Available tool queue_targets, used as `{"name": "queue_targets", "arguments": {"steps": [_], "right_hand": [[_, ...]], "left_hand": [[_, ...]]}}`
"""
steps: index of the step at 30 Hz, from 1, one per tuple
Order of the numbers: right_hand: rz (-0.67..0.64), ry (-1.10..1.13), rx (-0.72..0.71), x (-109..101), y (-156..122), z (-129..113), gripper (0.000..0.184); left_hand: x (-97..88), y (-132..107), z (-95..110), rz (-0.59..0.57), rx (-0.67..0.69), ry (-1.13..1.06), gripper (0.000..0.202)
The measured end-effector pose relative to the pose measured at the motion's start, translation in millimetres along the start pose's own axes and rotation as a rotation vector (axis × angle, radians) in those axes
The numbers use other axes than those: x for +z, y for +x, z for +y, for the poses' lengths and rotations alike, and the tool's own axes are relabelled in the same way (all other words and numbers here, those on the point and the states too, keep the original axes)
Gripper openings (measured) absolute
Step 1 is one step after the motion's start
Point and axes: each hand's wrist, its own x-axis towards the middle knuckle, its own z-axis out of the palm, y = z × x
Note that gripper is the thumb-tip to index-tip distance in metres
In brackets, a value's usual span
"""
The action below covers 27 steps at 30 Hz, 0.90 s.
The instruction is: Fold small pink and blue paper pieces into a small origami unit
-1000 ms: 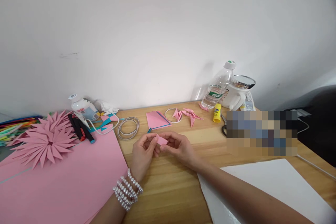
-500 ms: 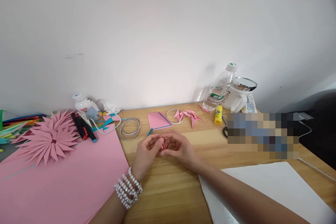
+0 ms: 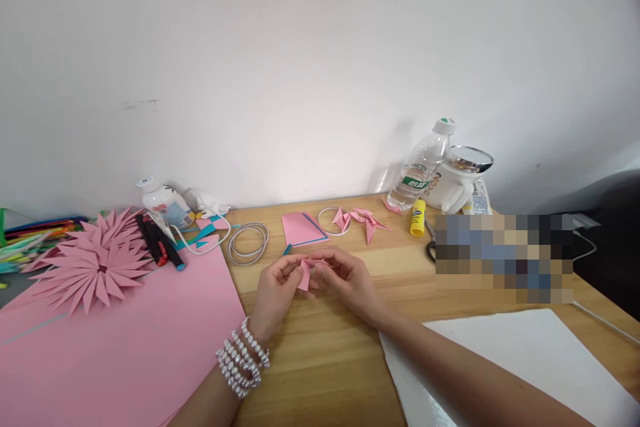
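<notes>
Centre of frame, just above the wooden table (image 3: 320, 360): left hand (image 3: 274, 293) and right hand (image 3: 347, 280) both pinch a small folded pink paper piece (image 3: 305, 273) between fingertips, apparently for creasing; finished pink folds (image 3: 361, 219) lie upper centre.

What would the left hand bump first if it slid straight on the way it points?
Past the folded pink paper it pinches, the left hand would probably meet the stack of pink paper squares, though depth is unclear.
</notes>
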Motion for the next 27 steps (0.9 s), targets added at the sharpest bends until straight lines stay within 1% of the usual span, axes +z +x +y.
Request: {"name": "queue_targets", "arguments": {"steps": [3,6,10,13,20,23,27], "right_hand": [[0.081,-0.015,-0.004,-0.2,1.9,0.2,0.019],[0.094,0.001,0.000,-1.1,3.7,1.9,0.020],[0.082,0.010,0.014,-1.5,3.9,4.1,0.021],[0.062,-0.006,0.001,-1.0,2.2,3.6,0.018],[-0.075,-0.139,-0.137,-0.5,-2.7,0.9,0.010],[-0.075,-0.163,-0.161,0.3,-3.0,1.2,0.013],[-0.062,-0.229,-0.163,0.8,-2.5,1.4,0.017]], "left_hand": [[-0.5,-0.4,0.2,0.015,-0.001,0.041,0.026],[-0.9,-0.4,-0.2,0.016,0.000,0.074,0.025],[-0.2,-0.5,1.5,-0.010,0.005,0.109,0.024],[1.4,-1.4,3.6,0.004,-0.005,0.137,0.025],[3.8,-3.2,-0.7,-0.054,-0.027,0.172,0.022],[3.3,-3.3,-2.3,-0.051,-0.033,0.158,0.021],[3.0,-3.6,-1.2,-0.038,-0.015,0.203,0.021]]}}
